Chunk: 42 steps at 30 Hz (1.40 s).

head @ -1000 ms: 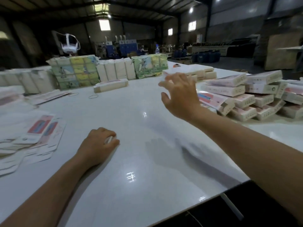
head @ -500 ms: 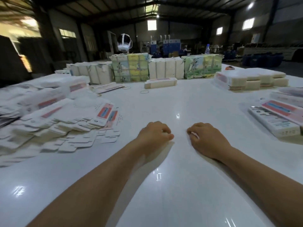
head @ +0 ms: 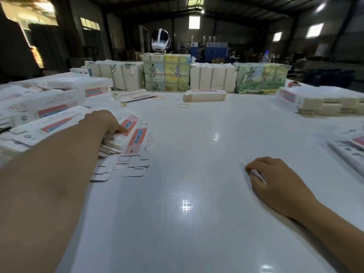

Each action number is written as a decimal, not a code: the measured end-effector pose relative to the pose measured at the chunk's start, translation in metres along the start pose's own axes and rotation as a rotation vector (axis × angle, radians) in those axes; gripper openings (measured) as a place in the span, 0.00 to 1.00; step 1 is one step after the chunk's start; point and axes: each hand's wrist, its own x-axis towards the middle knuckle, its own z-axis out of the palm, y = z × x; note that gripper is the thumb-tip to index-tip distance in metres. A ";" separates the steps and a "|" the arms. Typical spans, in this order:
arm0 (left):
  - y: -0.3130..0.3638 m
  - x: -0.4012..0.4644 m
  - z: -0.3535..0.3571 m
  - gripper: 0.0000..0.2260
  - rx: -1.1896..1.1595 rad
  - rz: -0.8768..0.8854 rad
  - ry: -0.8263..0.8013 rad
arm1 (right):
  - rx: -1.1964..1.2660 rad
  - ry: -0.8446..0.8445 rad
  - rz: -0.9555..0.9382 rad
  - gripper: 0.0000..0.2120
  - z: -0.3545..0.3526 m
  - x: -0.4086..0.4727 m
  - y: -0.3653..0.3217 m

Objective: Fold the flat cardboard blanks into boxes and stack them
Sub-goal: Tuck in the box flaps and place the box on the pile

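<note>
A: Where is the left hand (head: 102, 123)?

B: On the fanned pile of blanks (head: 126, 146) at the left of the white table (head: 197, 174). Its fingers curl down onto the top blank (head: 129, 125), the one with the red and blue panel, and the thumb tip presses on that panel. It looks like a pinch on the blank's edge, though the fingers underneath are hidden.

A: And the right hand (head: 275, 180)?

B: It rests on the table at the near right, well apart from the pile. The fingers are curled over a small white thing (head: 259, 175); I cannot tell what it is.

A: Are more blanks about?

B: Yes, further heaps (head: 39, 115) lie at the far left, behind the left forearm.

A: Any folded boxes?

B: One box (head: 204, 95) lies alone at the middle back, with a rubber band (head: 183, 105) just in front of it. A stack of boxes (head: 323, 101) sits at the right back, and more (head: 350, 152) show at the right edge.

A: What lines the far side?

B: Wrapped bundles (head: 212, 78) stand in a row, some white, some with green and yellow pictures. A white headset (head: 160, 40) sits on top of one.
</note>
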 end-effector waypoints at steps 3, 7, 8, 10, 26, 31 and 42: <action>0.002 0.003 -0.006 0.31 -0.116 0.007 -0.025 | 0.004 0.003 -0.001 0.12 -0.001 -0.002 -0.001; 0.008 -0.008 0.002 0.28 -0.127 -0.065 0.070 | -0.005 -0.008 0.010 0.12 -0.001 -0.003 -0.002; 0.013 -0.014 0.002 0.27 -0.116 -0.068 0.129 | -0.009 -0.005 0.014 0.12 -0.001 -0.003 -0.002; 0.026 -0.028 0.000 0.20 -0.129 0.024 0.259 | -0.007 -0.003 0.017 0.13 -0.002 -0.002 -0.003; 0.081 -0.224 0.039 0.04 -0.854 0.601 -0.566 | 0.095 -0.059 0.090 0.18 -0.010 -0.010 -0.001; 0.064 -0.221 0.038 0.04 -0.863 0.629 -0.529 | 0.760 0.108 0.317 0.07 -0.027 -0.005 -0.005; 0.075 -0.243 0.039 0.15 -0.353 0.900 0.137 | 1.388 -0.120 0.347 0.04 -0.043 -0.015 -0.014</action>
